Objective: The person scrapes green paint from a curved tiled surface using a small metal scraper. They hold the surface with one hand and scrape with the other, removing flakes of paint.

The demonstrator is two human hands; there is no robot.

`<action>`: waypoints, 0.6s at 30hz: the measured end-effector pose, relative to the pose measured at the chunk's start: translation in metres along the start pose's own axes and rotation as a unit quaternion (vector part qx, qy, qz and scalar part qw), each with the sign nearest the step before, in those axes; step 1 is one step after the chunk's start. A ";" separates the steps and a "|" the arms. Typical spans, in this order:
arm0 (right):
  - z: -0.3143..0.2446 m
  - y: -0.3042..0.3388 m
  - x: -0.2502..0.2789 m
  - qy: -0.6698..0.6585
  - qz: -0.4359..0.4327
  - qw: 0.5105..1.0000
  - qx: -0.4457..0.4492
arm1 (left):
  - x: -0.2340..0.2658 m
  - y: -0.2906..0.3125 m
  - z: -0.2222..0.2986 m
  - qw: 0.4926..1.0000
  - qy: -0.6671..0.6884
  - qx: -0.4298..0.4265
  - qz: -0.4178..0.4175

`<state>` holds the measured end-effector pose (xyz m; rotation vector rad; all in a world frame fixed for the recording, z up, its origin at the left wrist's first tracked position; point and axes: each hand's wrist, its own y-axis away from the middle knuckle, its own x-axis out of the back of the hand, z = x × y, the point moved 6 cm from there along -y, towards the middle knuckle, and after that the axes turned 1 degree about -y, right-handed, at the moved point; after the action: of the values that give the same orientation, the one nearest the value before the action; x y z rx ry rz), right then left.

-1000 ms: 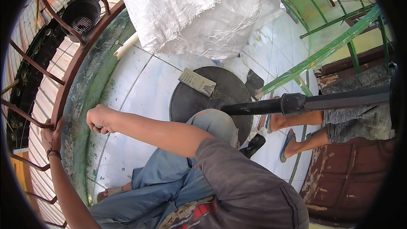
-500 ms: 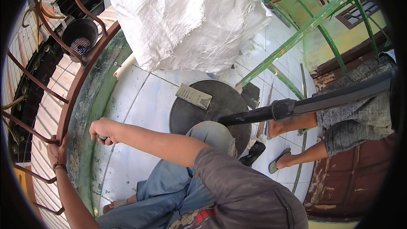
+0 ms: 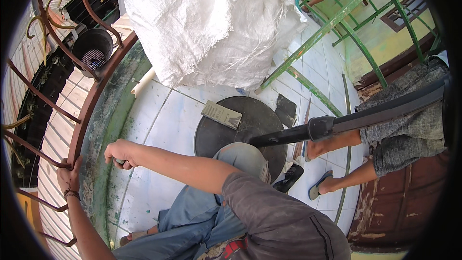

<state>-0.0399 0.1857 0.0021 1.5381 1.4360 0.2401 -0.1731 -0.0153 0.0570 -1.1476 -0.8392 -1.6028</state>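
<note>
The left hand (image 3: 69,177) is gripping the brown railing (image 3: 83,123), its fingers curling round the bar. Just to the right, the right hand (image 3: 120,153) is clasping a small greenish object (image 3: 119,162), mostly hidden in its fist, near the green ledge (image 3: 91,151). Farther right, a flat box (image 3: 221,114) is lying on a round black base (image 3: 211,137); beyond, a white sack (image 3: 211,29) is standing.

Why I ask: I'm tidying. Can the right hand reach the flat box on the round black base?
Likely yes: nothing covers the flat box and floor tiles lie between, though the right hand holds something small.
</note>
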 end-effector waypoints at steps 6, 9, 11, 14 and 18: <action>0.000 0.003 0.001 0.009 -0.004 1.000 -0.001 | 0.003 0.003 0.008 1.000 -0.004 -0.001 -0.004; 0.000 0.003 0.000 0.022 -0.012 1.000 0.005 | 0.001 0.001 0.002 1.000 -0.008 0.005 -0.007; 0.001 0.001 0.000 0.029 -0.014 0.999 0.007 | 0.001 0.001 0.002 1.000 -0.007 0.011 -0.008; 0.002 -0.001 0.000 0.030 -0.006 1.000 0.006 | 0.003 0.002 0.005 1.000 -0.004 0.013 -0.002; 0.003 -0.001 0.000 0.039 -0.005 0.999 0.009 | 0.001 0.001 0.002 1.000 -0.008 0.012 -0.003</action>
<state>-0.0388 0.1840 0.0004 1.5501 1.5098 0.2854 -0.1719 -0.0144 0.0589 -1.1436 -0.8704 -1.5864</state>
